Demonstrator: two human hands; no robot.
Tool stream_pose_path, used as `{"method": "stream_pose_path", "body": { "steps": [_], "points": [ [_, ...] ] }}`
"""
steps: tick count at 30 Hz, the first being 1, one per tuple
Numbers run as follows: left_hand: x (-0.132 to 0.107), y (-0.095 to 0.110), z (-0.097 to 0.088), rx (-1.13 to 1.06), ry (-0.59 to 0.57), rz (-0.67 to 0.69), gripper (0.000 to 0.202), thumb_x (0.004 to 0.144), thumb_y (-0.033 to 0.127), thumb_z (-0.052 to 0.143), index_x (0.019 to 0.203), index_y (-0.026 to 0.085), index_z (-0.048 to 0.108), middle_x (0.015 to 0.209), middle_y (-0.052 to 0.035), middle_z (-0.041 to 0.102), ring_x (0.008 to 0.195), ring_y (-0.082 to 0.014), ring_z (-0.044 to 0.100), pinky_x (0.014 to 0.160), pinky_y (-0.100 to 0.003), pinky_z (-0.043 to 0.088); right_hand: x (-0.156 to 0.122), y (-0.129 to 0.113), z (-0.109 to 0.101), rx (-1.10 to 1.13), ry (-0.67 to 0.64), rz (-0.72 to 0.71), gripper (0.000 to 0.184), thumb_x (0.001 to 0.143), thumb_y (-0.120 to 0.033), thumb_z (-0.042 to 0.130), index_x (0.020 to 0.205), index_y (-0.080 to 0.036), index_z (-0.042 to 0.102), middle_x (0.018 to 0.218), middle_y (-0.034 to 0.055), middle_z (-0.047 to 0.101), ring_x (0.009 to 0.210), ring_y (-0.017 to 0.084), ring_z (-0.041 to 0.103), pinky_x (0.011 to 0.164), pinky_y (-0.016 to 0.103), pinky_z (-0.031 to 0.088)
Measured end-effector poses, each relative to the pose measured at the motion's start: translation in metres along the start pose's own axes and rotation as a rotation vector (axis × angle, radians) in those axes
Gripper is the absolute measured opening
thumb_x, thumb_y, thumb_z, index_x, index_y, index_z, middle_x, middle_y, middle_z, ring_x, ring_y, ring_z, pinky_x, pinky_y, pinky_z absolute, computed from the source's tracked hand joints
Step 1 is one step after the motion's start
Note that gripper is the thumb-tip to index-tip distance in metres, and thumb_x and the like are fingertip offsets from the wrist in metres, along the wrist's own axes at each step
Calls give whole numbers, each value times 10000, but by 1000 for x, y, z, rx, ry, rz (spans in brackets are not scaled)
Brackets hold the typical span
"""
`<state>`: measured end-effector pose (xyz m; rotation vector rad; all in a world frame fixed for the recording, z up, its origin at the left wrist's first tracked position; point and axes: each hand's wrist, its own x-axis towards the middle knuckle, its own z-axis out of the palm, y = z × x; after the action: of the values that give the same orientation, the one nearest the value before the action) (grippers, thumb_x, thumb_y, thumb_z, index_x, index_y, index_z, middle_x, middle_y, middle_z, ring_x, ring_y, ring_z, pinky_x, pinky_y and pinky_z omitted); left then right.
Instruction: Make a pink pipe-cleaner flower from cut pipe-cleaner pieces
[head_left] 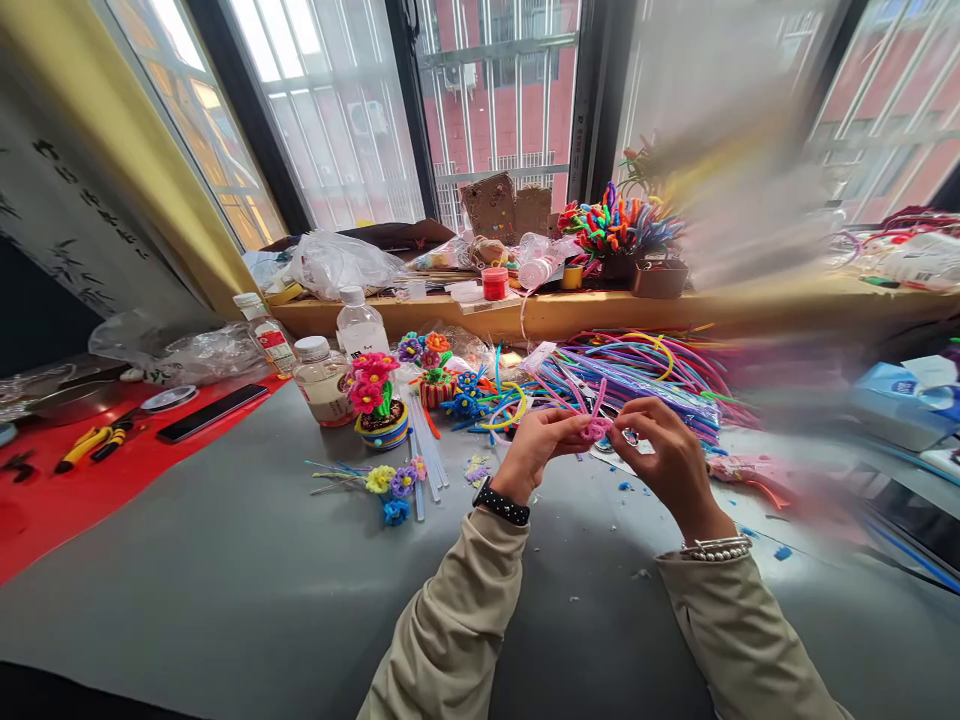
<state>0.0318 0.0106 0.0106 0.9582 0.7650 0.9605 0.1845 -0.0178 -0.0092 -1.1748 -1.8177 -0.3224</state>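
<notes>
Much bare table (225,580) (clutter (637,375) beyond pipe cleaner (596,428))

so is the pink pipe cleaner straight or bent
Bent: the pink pipe cleaner is coiled between left hand and right hand, ends poking up.

Blurred window (885,110) and shelf (810,300) at right

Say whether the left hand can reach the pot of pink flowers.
Probably yes: only flat sticks lie between the left hand and the pot of pink flowers, though its grip holds a pink pipe cleaner.
</notes>
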Motion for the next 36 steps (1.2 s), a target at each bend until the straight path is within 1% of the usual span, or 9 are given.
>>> {"method": "stream_pose_path", "body": {
  "steps": [5,10,13,16,21,25,29,33,36],
  "points": [
    [-1,1,0,30,23,-45,221,534,252,713,658,93,623,569,-35,625,522,-98,573,609,-244,455,-1,1,-1,67,-20,-43,132,779,-232,496,866,-239,595,846,49,544,738,162,548,612,273,441],
    [-1,1,0,63,33,-47,238,524,256,717,658,83,621,574,-39,617,521,-95,564,616,-250,453,-2,2,0,73,-51,-71,129,775,-202,506,854,-229,604,836,45,545,717,150,536,624,273,430],
    [1,0,1,115,12,37,229,552,279,698,651,92,610,604,-38,615,552,-98,564,629,-253,454,0,0,3,181,-32,10,92,750,-197,525,790,-210,606,818,41,512,714,147,510,628,279,420],
    [3,-3,1,303,53,289,201,601,296,660,652,113,595,621,-28,604,580,-107,559,593,-239,447,3,-3,7,336,22,236,67,706,-246,563,684,-195,600,778,31,444,756,164,469,667,301,405],
    [4,-7,-1,847,99,765,98,708,249,563,701,163,607,684,-25,616,644,-122,558,618,-237,435,5,-4,18,772,-10,747,115,617,-308,604,601,-196,586,786,16,459,706,147,450,622,285,387],
    [2,-9,-3,1107,66,922,113,746,173,504,740,186,616,769,-34,638,739,-143,567,683,-256,422,5,-4,24,1048,-49,1045,66,556,-261,592,546,-200,570,656,0,501,628,136,447,591,282,384],
    [3,-8,-3,1001,53,851,89,731,190,527,720,184,615,753,-35,637,729,-146,571,679,-258,428,5,-5,24,1209,-98,1125,89,557,-253,603,511,-192,558,559,-21,451,541,103,388,535,258,377],
    [6,-6,-2,518,49,567,136,674,279,594,694,145,601,672,-33,622,632,-131,577,620,-253,453,5,-3,18,1145,-156,936,142,626,-329,605,619,-188,602,712,6,512,641,120,448,583,261,390],
    [6,-4,0,260,34,366,201,609,307,649,674,123,602,624,-21,615,581,-115,570,601,-255,460,4,-1,11,920,-59,727,139,682,-332,574,726,-206,615,830,20,502,703,134,467,639,284,404]
  ]
}}
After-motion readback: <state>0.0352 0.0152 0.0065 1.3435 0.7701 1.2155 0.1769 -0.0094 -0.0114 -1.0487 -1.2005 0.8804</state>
